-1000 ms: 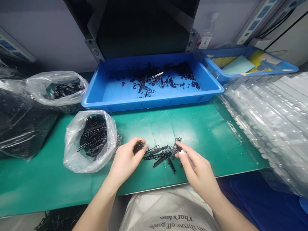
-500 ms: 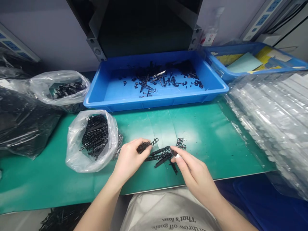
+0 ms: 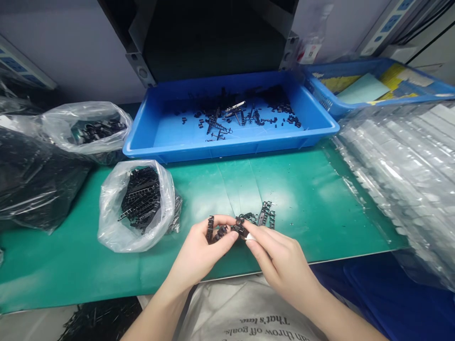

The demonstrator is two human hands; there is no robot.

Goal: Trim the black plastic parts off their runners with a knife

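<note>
From the head camera, the left hand [image 3: 199, 253] and right hand [image 3: 280, 258] meet over the green tabletop [image 3: 305, 199], each grip pinching the same small black plastic strip of linked parts [image 3: 225, 229] between thumb and fingertips. Just beyond the grip lie more loose black strips [image 3: 265, 215]. Left of the grip stands a clear plastic bag of black strips [image 3: 137, 203]; well beyond it sits a blue plastic tray [image 3: 227, 142].

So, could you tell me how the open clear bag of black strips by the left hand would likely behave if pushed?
The clear bag looks thin and crinkled, so it would probably crumple rather than slide cleanly. Its mouth gapes open, so the black strips might spill. It sags on the green mat, so rolling seems unlikely.
</note>
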